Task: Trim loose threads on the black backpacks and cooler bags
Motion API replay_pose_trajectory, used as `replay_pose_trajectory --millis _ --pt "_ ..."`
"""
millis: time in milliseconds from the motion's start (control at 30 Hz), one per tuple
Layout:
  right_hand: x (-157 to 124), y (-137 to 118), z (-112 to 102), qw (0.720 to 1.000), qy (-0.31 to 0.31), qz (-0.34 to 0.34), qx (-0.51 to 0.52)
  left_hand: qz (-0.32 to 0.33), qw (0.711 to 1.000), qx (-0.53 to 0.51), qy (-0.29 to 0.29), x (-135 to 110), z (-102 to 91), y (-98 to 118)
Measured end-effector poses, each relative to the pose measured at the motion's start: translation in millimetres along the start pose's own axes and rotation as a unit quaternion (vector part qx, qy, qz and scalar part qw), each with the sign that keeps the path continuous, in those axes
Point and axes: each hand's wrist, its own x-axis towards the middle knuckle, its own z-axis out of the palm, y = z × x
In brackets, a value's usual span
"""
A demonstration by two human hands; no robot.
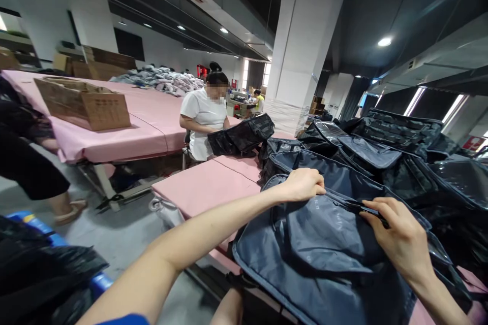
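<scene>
A large dark blue-grey bag (pixel 324 244) lies spread open in front of me, its shiny lining upward and pale lettering on an inner panel. My left hand (pixel 304 184) is closed on the upper edge of that panel, fingertips pinching the fabric. At the same edge, further right, my right hand (pixel 400 233) is closed around a narrow dark thing, partly hidden by the fingers; its kind is unclear. Between the two hands the panel's edge runs nearly straight.
Behind the bag, more dark bags (pixel 404 137) are heaped. A pink-covered table (pixel 206 188) supports the work. Across it, a seated person in white (pixel 204 117) handles a dark bag (pixel 244 134). A cardboard box (pixel 102 109) stands on another pink table; a blue frame (pixel 57 238) is lower left.
</scene>
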Motion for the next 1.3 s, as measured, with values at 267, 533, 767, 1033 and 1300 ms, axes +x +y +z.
replay_pose_trajectory --millis 267,533,767,1033,1300 --pt "-0.6 -4.0 4.0 0.999 -0.017 -0.027 -0.032 -0.104 0.987 -0.088 -0.084 7.9 -12.3 -0.9" --pt "-0.7 -12.4 8.1 0.999 -0.029 0.027 -0.007 -0.101 0.979 -0.146 -0.097 7.8 -12.1 -0.7" --pt "-0.4 -15.9 12.0 0.995 -0.066 0.068 0.045 -0.101 0.98 -0.141 -0.095 5.0 -11.9 0.1" --pt "-2.6 -9.1 11.0 0.99 -0.08 0.095 0.073 -0.095 0.982 -0.134 -0.095 3.4 -11.7 0.2" --pt "-1.2 -10.0 15.4 0.988 -0.078 0.106 0.079 -0.106 0.983 -0.112 -0.098 2.3 -12.5 3.8"
